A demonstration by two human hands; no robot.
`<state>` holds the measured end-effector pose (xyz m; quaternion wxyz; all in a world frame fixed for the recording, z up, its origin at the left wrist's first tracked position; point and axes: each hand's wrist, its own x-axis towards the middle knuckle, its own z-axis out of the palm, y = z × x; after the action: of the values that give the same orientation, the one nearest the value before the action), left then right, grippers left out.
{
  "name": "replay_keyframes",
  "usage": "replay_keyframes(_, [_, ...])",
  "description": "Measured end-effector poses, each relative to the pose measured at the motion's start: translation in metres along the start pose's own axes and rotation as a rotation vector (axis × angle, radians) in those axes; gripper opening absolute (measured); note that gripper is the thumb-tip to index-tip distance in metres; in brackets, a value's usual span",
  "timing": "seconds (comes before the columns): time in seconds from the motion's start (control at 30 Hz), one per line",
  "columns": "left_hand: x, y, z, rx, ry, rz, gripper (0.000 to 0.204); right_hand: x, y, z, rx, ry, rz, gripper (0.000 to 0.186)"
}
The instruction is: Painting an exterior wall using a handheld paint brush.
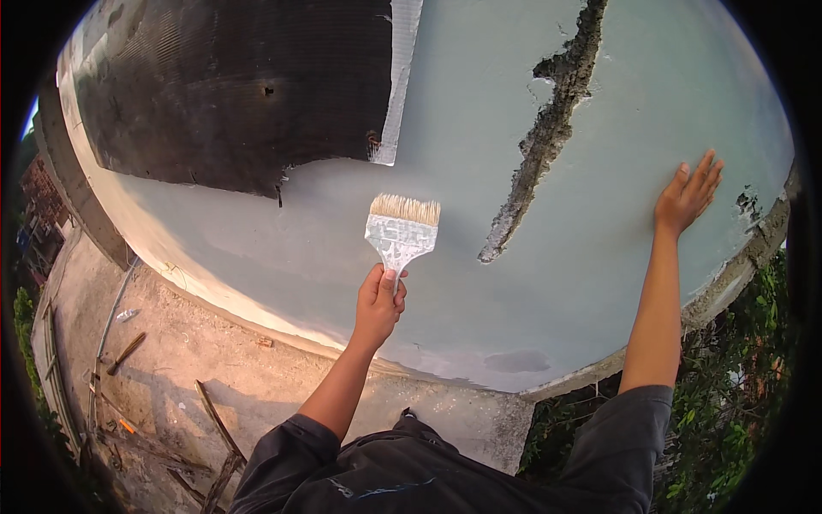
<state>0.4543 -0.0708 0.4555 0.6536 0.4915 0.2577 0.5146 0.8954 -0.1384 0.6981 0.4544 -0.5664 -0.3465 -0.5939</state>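
My left hand (377,304) grips the handle of a wide paintbrush (401,240), held bristles up at the centre against the pale grey-blue wall surface (325,240). The brush has light bristles and a paint-smeared white ferrule. At the right, my right hand (687,193) lies on the surface with fingers stretched out. A long, rough crack (556,120) runs between the brush and my right hand. Above and left of the brush is a dark, ridged panel (240,77) with a ragged lower edge and a pale strip along its right side.
Below the wall, a concrete floor (214,343) holds wooden sticks (214,415), a thin pipe (116,308) and debris at the left. My feet stand near its edge. Green foliage (728,377) shows beyond the edge at the lower right. A rough concrete rim (732,270) borders the wall there.
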Motion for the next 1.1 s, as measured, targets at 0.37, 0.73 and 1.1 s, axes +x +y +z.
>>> replay_keyframes(0.37, [-0.017, -0.066, -0.031, 0.076, 0.081, -0.01, 0.03, -0.002, -0.005, -0.001, 0.051, 0.019, 0.007, 0.054])
replay_keyframes(0.73, [0.029, 0.026, 0.003, 0.151, 0.061, 0.026, 0.033, -0.002, -0.001, 0.003, 0.081, 0.027, -0.015, 0.054])
replay_keyframes(1.1, [-0.009, -0.002, -0.012, 0.087, 0.056, -0.047, 0.033, 0.001, 0.001, 0.001, 0.079, 0.052, -0.034, 0.053])
